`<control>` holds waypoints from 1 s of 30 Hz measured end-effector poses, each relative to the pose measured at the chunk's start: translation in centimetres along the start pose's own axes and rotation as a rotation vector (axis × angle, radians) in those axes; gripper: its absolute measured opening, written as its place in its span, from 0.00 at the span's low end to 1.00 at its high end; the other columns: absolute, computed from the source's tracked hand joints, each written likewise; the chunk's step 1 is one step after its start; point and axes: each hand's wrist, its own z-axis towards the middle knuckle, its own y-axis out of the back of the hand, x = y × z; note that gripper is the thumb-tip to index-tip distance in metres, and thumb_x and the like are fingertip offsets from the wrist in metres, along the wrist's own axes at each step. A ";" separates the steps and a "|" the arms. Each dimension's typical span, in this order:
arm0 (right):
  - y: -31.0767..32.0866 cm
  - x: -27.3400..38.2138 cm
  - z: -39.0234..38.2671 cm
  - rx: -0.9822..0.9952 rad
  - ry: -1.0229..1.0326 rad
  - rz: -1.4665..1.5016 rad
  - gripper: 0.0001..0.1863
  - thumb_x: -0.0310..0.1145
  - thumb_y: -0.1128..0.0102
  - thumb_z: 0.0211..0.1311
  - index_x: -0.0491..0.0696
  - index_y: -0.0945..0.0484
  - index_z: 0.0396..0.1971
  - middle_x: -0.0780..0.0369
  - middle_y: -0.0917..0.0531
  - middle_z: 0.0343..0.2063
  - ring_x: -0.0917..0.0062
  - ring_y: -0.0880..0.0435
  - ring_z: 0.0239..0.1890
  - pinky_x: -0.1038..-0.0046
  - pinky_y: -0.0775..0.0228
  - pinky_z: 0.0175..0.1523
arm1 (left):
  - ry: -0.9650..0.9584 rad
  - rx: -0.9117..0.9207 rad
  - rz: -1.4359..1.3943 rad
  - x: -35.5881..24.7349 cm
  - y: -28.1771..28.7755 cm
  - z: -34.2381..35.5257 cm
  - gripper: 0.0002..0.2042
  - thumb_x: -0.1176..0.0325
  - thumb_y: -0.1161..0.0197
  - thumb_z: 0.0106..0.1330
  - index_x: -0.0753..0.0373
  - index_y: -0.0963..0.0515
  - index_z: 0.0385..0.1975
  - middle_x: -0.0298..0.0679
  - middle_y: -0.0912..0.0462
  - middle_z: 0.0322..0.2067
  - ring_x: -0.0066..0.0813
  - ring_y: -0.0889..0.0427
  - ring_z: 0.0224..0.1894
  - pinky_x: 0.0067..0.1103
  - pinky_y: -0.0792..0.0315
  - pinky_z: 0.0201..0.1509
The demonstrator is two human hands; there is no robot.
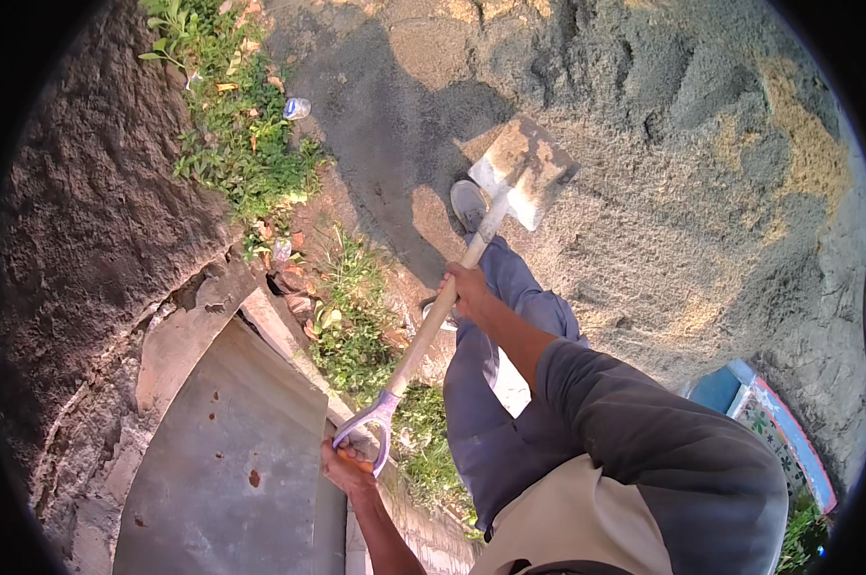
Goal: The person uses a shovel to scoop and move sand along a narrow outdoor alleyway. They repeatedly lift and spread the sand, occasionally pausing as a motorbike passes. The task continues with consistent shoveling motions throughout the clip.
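Left hand (347,467): closed around the purple D-shaped grip of the wooden-shafted metal shovel (452,287).
Right hand (465,287): wrapped round the shaft midway.
Blade: above grey sand pile (663,192).

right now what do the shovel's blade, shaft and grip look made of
Blade: likely metal, flat dull grey, dusted with sand. Shaft: looks like bare wood, pale tan, unpainted, held by the right hand. D-grip: shiny purple-grey, plastic or painted metal, hard to tell; the left hand grasps it.
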 end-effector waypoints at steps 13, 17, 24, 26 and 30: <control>-8.0 14.3 25.2 -0.040 -0.092 -0.139 0.06 0.26 0.48 0.61 0.43 0.34 0.29 0.61 0.32 0.18 0.72 0.29 0.17 0.64 0.27 0.22 | 0.011 -0.126 -0.097 5.1 -25.3 5.1 0.15 0.57 0.42 0.62 0.55 0.36 0.20 0.28 0.40 0.13 0.17 0.43 0.13 0.17 0.47 0.15; -10.1 19.3 28.4 -0.031 -0.054 -0.183 0.07 0.29 0.49 0.64 0.46 0.36 0.28 0.62 0.33 0.19 0.72 0.29 0.18 0.65 0.25 0.26 | -0.050 0.009 -0.194 3.3 -31.2 7.7 0.11 0.65 0.38 0.60 0.59 0.31 0.20 0.31 0.34 0.13 0.17 0.39 0.12 0.16 0.45 0.13; -13.2 18.5 23.3 0.043 -0.052 -0.104 0.06 0.28 0.50 0.66 0.45 0.36 0.32 0.62 0.33 0.22 0.72 0.29 0.21 0.64 0.25 0.28 | -0.214 0.126 -0.120 -2.3 -28.9 8.2 0.10 0.68 0.41 0.61 0.64 0.29 0.20 0.33 0.35 0.11 0.18 0.40 0.09 0.18 0.45 0.11; -13.9 18.4 21.1 0.057 -0.041 -0.029 0.06 0.28 0.49 0.66 0.45 0.36 0.32 0.62 0.33 0.22 0.72 0.29 0.21 0.64 0.26 0.28 | -0.265 0.160 -0.087 -5.1 -27.5 6.9 0.09 0.68 0.41 0.61 0.65 0.27 0.22 0.33 0.35 0.12 0.18 0.39 0.10 0.19 0.45 0.11; -14.1 18.8 15.3 0.085 -0.054 0.137 0.06 0.28 0.49 0.66 0.45 0.36 0.32 0.62 0.32 0.22 0.72 0.29 0.22 0.64 0.26 0.29 | -0.222 0.184 0.003 -10.5 -25.2 3.2 0.11 0.62 0.43 0.62 0.62 0.29 0.23 0.33 0.35 0.12 0.21 0.38 0.10 0.19 0.45 0.11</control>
